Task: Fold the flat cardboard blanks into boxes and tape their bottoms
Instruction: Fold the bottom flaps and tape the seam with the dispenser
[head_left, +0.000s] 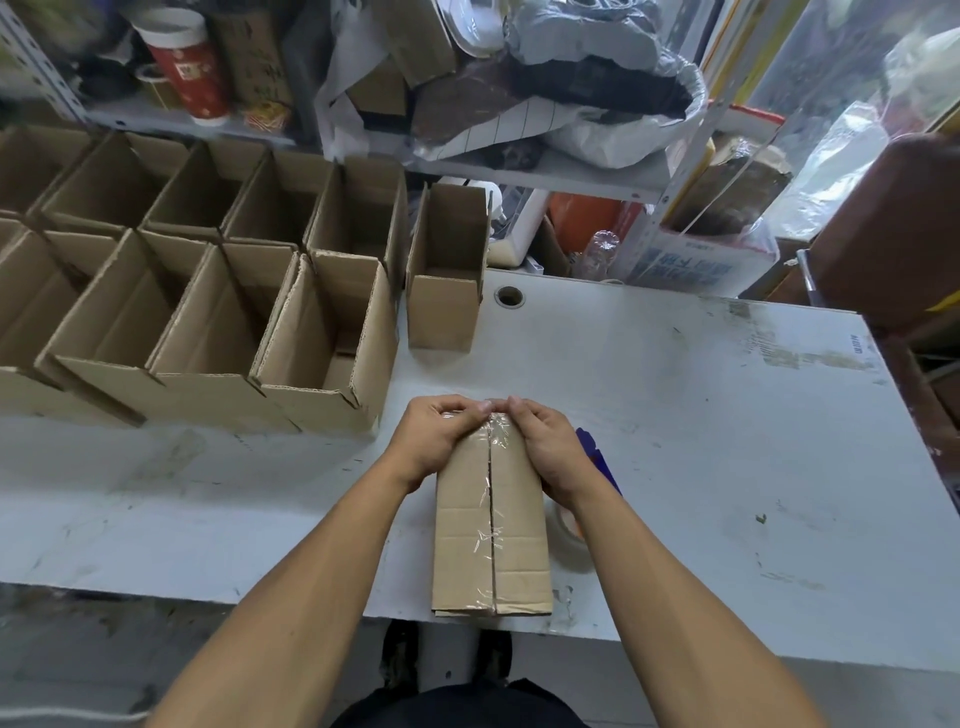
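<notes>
Fingertips (470, 406) of both hands are pressed on the clear tape at the far end of the upturned box (491, 525) at the table's (727, 441) near edge. Its bottom seam is taped; finished boxes (218, 291) are ranked to the left.

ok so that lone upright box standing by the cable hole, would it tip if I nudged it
Probably. The upright box stands tall on a narrow base, looks empty, so likely light. Its raised flaps catch a knock up high. A low push might just slide it across the smooth table.
</notes>
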